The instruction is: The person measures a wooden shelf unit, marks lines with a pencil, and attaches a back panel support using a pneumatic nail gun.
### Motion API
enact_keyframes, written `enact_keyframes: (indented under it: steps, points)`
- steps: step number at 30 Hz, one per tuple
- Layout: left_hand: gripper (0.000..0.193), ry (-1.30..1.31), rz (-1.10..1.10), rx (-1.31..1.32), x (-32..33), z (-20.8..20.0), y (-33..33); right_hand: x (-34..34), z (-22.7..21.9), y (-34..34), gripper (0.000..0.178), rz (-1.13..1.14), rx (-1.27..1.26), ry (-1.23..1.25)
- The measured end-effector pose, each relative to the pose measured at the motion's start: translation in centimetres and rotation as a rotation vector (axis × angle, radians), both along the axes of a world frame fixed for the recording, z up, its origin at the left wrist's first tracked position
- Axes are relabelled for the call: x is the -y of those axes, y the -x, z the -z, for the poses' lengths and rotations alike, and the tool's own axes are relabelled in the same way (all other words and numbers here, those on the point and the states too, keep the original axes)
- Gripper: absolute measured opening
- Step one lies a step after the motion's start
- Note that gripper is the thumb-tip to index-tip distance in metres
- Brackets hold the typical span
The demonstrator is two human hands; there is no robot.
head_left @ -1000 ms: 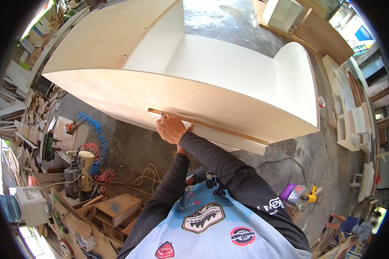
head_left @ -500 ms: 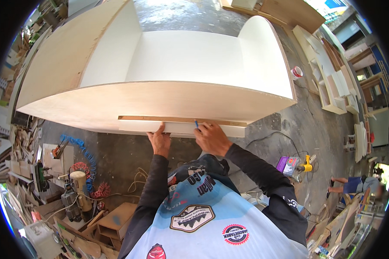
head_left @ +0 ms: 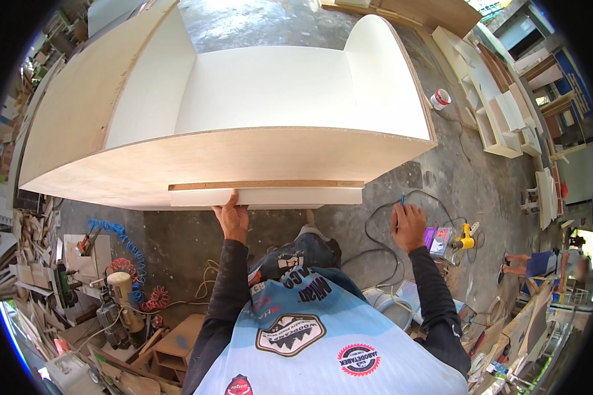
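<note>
Bright daylight — strong fisheye bowing

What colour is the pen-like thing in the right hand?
Blue; the pen-like thing in the right hand shows best in the head view.

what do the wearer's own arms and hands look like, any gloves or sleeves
The left hand and right hand are bare, without gloves. Plain black long sleeves cover both forearms down to about the wrists, fitting fairly closely there.
</note>
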State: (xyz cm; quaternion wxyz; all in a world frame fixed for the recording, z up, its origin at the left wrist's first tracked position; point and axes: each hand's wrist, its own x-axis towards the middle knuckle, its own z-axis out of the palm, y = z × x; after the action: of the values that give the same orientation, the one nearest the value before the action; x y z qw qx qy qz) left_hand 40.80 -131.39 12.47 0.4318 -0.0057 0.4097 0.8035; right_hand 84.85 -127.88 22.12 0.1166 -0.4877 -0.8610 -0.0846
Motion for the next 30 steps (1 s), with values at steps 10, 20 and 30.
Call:
enact_keyframes:
  steps: [10, 20, 30]
  points:
    - [0.060, 0.008, -0.032, -0.063, 3.4, -0.6, 0.8, 6.3, 4.0, 6.5, 0.037, -0.182, -0.375, 0.355]
    - [0.042, 0.016, -0.512, -0.151, 19.4, -1.4, 2.9, 3.1, 16.0, 6.0, 0.026, -0.176, -0.289, 0.537]
    - [0.039, -0.018, -1.246, -0.146, 33.7, -11.0, -6.1, -1.6, 29.4, -4.7, 0.037, -0.080, 0.346, 1.284]
